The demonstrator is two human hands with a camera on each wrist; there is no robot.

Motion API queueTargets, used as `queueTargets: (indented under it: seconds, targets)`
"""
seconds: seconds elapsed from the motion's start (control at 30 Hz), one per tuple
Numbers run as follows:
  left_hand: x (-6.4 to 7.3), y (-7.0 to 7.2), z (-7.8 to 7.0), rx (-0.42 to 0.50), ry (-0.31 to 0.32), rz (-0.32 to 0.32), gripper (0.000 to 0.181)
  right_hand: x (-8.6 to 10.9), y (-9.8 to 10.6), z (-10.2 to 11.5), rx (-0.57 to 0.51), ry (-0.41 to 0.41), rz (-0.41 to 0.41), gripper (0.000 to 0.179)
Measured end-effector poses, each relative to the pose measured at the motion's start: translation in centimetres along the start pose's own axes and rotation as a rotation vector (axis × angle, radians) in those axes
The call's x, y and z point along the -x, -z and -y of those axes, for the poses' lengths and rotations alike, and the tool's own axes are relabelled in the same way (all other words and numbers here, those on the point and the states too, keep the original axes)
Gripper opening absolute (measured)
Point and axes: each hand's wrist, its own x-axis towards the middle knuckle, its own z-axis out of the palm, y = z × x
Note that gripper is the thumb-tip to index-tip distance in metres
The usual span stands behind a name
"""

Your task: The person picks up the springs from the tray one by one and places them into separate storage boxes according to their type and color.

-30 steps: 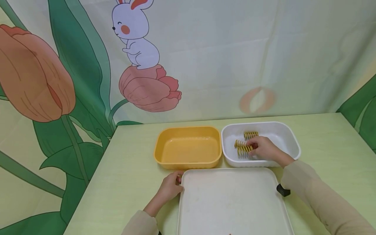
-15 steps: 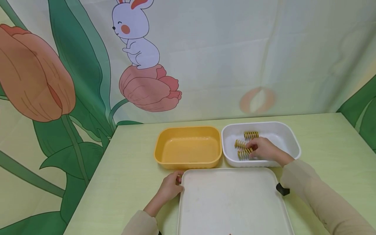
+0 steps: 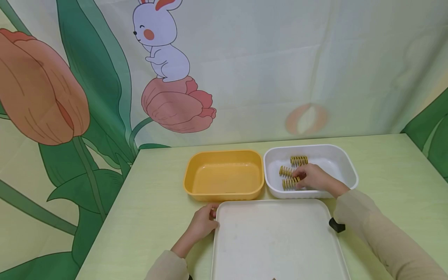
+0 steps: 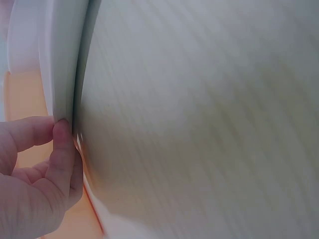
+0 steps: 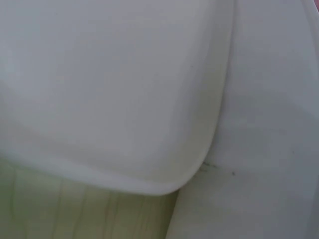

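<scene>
In the head view my right hand point(image 3: 316, 179) reaches into the white bin point(image 3: 344, 177), thumb and fingers at the right end of the nearest gold coil spring point(image 3: 289, 184), pinching it. A second spring point(image 3: 285, 171) lies just behind it, partly covered by the fingertips, and a third spring point(image 3: 299, 160) sits farther back. Low on the left, my left hand point(image 3: 202, 222) holds the far left corner of a white tray point(image 3: 276, 241). The left wrist view shows thumb and finger of this hand point(image 4: 37, 179) on the tray's rim point(image 4: 62, 64).
A yellow bin point(image 3: 224, 179) stands left of the white one, their rims side by side. Both are just behind the tray on a pale green table point(image 3: 154, 186). A printed cloth point(image 3: 252, 77) hangs behind the table. The right wrist view shows the tray's corner point(image 5: 164, 174).
The nearest spring has dropped slightly and lies flatter in the white bin, with the right fingers still at its end. The left hand and tray have stayed in place.
</scene>
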Motion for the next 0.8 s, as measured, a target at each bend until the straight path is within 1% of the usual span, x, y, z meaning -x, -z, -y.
queueTargets:
  seconds: [0.1,0.27,0.37,0.6,0.8]
  targets:
    - [0.0,0.0,0.1,-0.008,-0.011,0.002,0.043,-0.1,0.0,0.0,-0.005,-0.011,0.015,0.03]
    - [-0.1,0.0,0.2,-0.001,-0.009,0.001,0.043,-0.1,0.0,0.0,-0.031,-0.033,0.029,0.029]
    - [-0.2,0.0,0.2,0.003,-0.007,0.001,0.043,0.0,0.1,0.0,-0.047,-0.041,0.02,0.029]
    - [-0.3,0.0,0.2,-0.003,0.009,0.008,0.044,0.5,0.6,-0.2,-0.018,-0.022,-0.02,0.028]
    - [-0.3,0.0,0.2,-0.008,0.002,0.002,0.044,1.0,0.9,-0.3,-0.006,-0.009,-0.053,0.023]
